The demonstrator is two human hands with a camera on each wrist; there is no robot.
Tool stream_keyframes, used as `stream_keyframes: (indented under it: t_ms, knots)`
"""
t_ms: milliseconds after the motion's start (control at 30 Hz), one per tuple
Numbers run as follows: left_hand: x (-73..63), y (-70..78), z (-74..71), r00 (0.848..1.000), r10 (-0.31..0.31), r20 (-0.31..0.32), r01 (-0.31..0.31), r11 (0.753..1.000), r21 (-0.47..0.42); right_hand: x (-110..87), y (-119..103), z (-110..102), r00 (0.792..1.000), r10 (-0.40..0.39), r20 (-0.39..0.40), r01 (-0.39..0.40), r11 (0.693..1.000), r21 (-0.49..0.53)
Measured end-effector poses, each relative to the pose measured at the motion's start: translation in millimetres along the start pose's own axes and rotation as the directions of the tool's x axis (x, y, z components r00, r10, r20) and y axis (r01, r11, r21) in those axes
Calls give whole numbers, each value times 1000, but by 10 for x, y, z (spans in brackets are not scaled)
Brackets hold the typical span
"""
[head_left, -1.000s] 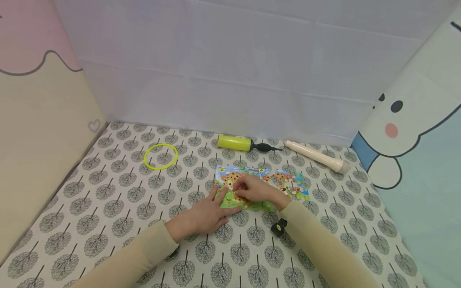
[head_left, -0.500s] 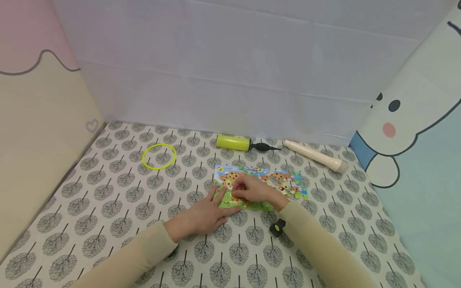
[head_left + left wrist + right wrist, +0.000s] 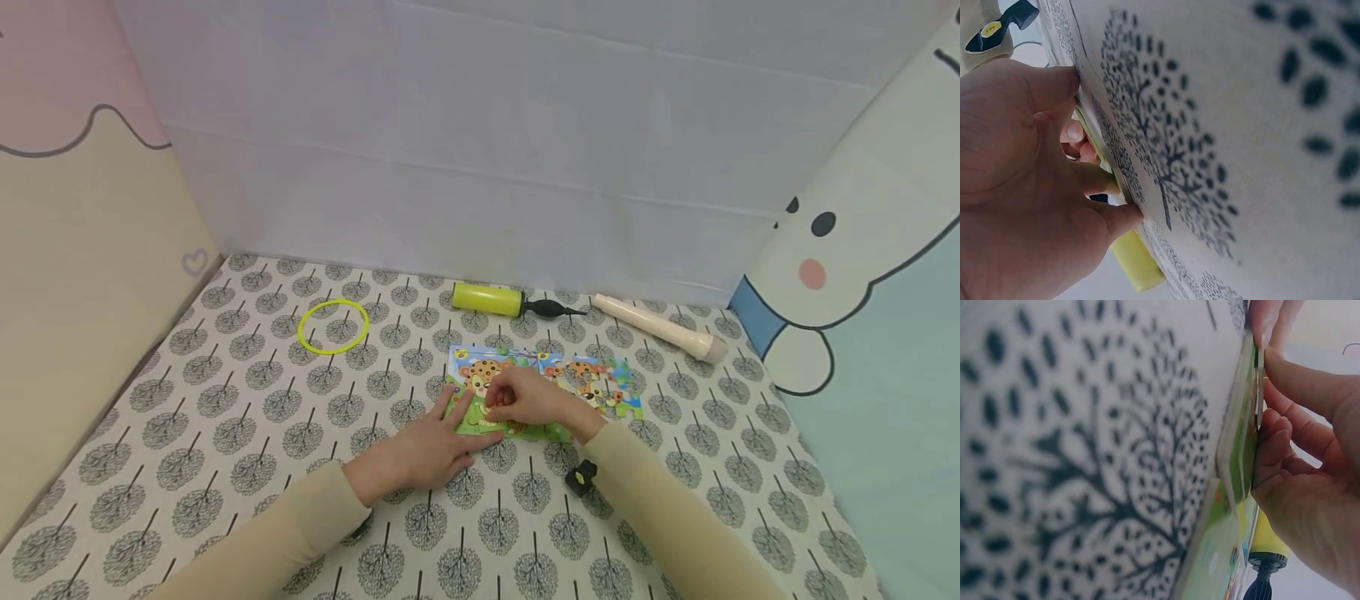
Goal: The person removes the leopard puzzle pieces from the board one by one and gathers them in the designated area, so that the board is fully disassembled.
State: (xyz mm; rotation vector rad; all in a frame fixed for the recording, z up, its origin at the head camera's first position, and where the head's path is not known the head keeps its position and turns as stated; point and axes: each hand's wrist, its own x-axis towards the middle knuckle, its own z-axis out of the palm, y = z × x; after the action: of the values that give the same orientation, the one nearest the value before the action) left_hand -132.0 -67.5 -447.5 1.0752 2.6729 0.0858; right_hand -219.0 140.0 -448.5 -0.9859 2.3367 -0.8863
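A leopard jigsaw puzzle in a flat tray lies on the cloth in the head view. My left hand rests at its lower left with fingers spread, holding the board down. Over the lower part of the puzzle is my right hand, fingers bent. In the right wrist view its thumb and fingers pinch a thin puzzle piece, seen edge-on against the board. The left wrist view shows the left fingertips touching the board's edge. A second leopard puzzle, with gaps and loose-looking pieces, adjoins on the right, partly covered.
Behind the puzzles lie a yellow-green hand pump with a black nozzle and a pale stick with a clear end. A yellow-green ring lies to the left. A pale wall sheet closes off the back of the tree-patterned cloth.
The right hand stays over the same spot, its fingers shifting slightly over the puzzle. The left hand keeps its place on the board. The head view sways a little.
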Motion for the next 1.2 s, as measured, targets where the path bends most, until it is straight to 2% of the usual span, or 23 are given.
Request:
stream_keyframes:
  t_ms: [300,467,733,1200]
  knots:
    - [5,7,1,1000,3,11,-4,999,42,-17,-33,28,1000,-13,-29,12,999,-52]
    - [-1,16,-13,1000,1,15,-2,999,47,-19,-52,24,1000,-5,-21,4,999,-46]
    - [-5,8,-8,1000,1,10,-1,999,41,-15,-55,18,999,51,-12,-50,998,26]
    - [6,9,-1,1000,-14,28,13,999,30,-26,-65,16,998,59,-18,-57,995,79]
